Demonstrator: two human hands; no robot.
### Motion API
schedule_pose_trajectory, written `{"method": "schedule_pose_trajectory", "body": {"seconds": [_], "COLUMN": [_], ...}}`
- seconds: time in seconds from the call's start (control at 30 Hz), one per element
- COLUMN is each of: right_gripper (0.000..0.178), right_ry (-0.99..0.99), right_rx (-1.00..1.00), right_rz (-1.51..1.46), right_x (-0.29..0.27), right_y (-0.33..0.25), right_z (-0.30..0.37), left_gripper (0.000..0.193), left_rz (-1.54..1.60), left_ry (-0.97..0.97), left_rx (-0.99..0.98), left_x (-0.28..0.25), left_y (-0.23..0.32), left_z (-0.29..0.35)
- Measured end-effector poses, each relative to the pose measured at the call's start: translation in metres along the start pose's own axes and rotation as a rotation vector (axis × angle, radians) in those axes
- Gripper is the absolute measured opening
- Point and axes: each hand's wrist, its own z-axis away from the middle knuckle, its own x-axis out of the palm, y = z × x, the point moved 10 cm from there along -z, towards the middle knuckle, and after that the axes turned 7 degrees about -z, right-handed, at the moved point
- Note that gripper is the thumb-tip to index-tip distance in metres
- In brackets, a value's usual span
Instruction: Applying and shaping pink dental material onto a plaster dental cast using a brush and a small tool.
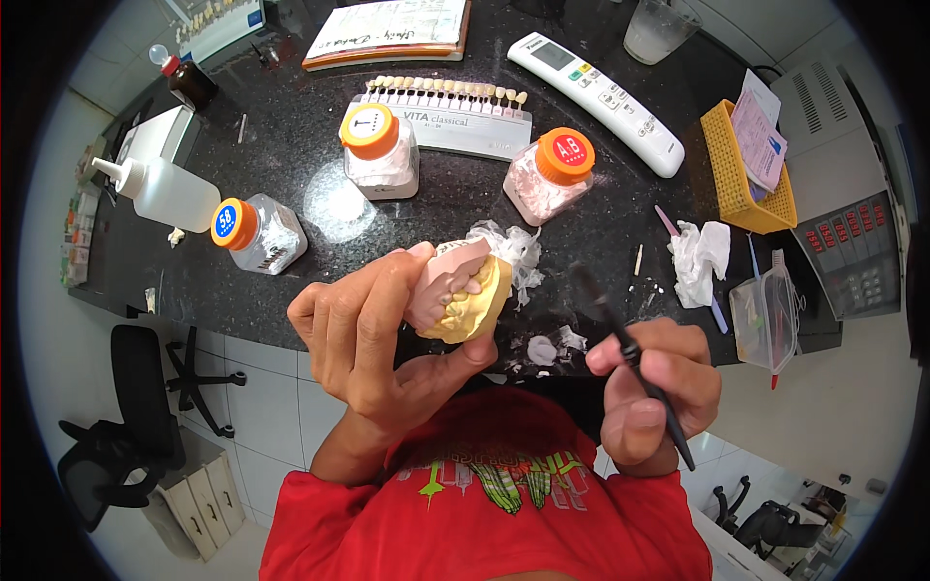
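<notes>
My left hand (358, 334) is closed around a dental model (465, 295), a pink cast and a yellow cast fitted together, with small teeth along the join. It is raised above the near edge of the counter, tilted. In my right hand (659, 387) a slim black pen-like tool (632, 356) is pinched between thumb and fingers. Its dark upper tip, pointing away from me, is blurred, so I cannot tell whether it is a brush. The tool and the model are apart. Crumpled white tissue (523, 254) lies just behind the model.
Orange-capped powder jars (383, 160) stand beyond my hands, before a tooth shade guide (446, 121). A white squeeze bottle (170, 194) is at left. At right are a white remote control (601, 102), a yellow basket (741, 179), more tissue (699, 261) and a clear plastic box (765, 320).
</notes>
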Motion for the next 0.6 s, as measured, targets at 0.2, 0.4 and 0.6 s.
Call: {"method": "schedule_pose_trajectory", "body": {"seconds": [0.2, 0.4, 0.6], "right_gripper": [0.023, 0.029, 0.050], "right_ry": [0.068, -0.024, -0.026], "right_rx": [0.077, 0.188, 0.371], "right_rz": [-0.162, 0.028, -0.022], "right_x": [0.002, 0.012, 0.024], "right_y": [0.013, 0.019, 0.027], "right_z": [-0.002, -0.005, -0.009], "left_gripper": [0.061, 0.055, 0.056], "left_rz": [0.027, 0.094, 0.360], "left_ry": [0.016, 0.100, 0.054], "left_rx": [-0.045, -0.061, -0.159], "left_x": [-0.001, -0.003, -0.003], "left_y": [-0.003, -0.003, -0.013], "left_z": [0.000, -0.003, -0.005]}}
